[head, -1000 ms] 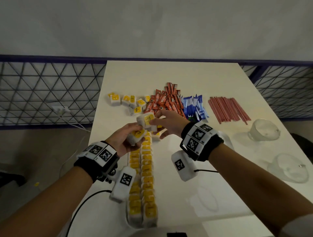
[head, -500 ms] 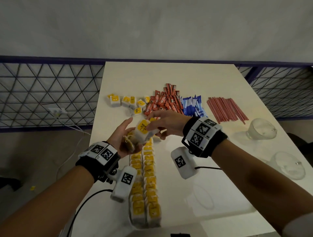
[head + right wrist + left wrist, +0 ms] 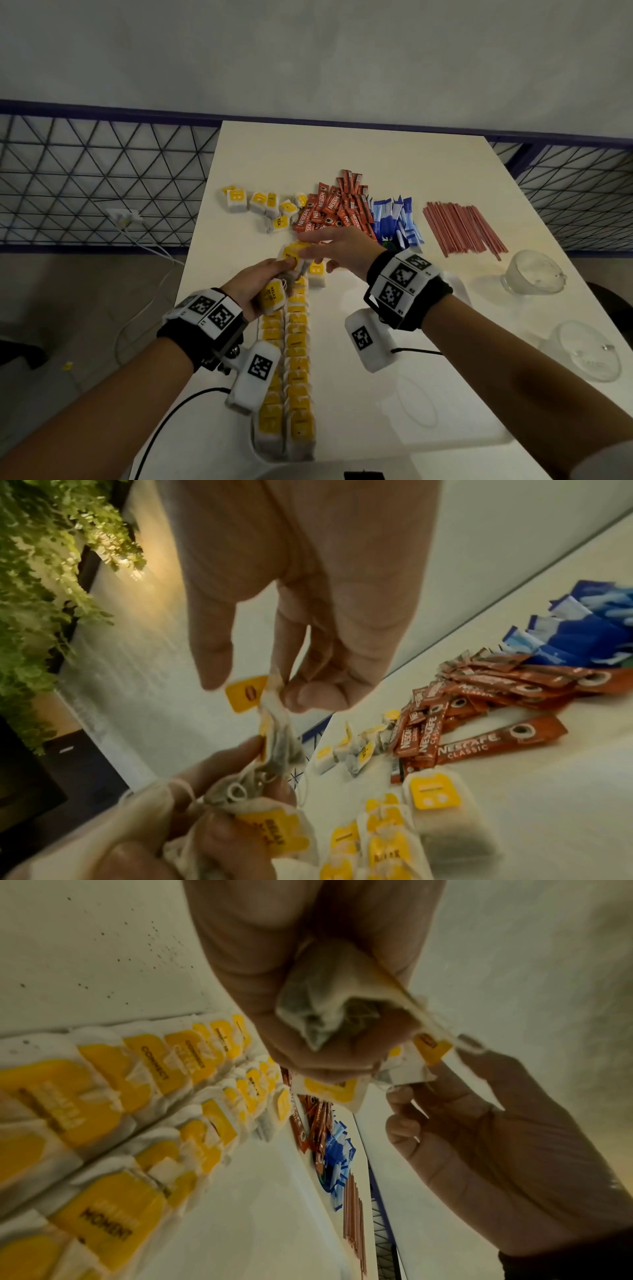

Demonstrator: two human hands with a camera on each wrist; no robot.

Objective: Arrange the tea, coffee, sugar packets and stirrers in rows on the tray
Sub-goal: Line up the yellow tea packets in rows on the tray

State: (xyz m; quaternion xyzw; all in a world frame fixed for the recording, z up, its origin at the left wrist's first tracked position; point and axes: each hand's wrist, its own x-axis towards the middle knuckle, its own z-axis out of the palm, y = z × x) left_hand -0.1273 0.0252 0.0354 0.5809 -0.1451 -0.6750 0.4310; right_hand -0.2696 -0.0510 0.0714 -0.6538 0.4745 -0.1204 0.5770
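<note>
Left hand (image 3: 255, 291) grips a bunch of tea bags (image 3: 274, 297); at least two, exact count hidden inside the fist. Right hand (image 3: 337, 251) pinches the top edge of one bag (image 3: 294, 253) between thumb and finger, other fingers fairly straight; this bag sits tangled with the left hand's bunch, above the far end of the rows.

Tea rows (image 3: 291, 377): two columns of overlapped bags running along the table (image 3: 445, 394), yellow tags up, too overlapped for an exact count. Tray edges are not clear; the rows seem to lie on a pale surface at the near left.

Loose tea (image 3: 260, 205): roughly seven bags at far left, one more (image 3: 317, 274) lying just beside the row ends. Coffee sticks (image 3: 337, 209): a heap, well over a dozen, uncounted. Sugar sticks (image 3: 394, 219): blue heap, about ten. Stirrers (image 3: 462, 228): red bundle, dozens. Two glass cups (image 3: 531, 274) at right.

Handling judgement: bags are light, soft, crushable paper; strings and tags snag each other. Best hold is the tag or top seam, pulled gently so the string frees without tearing. Sticks are light, slick, semi-stiff: take mid-length.
</note>
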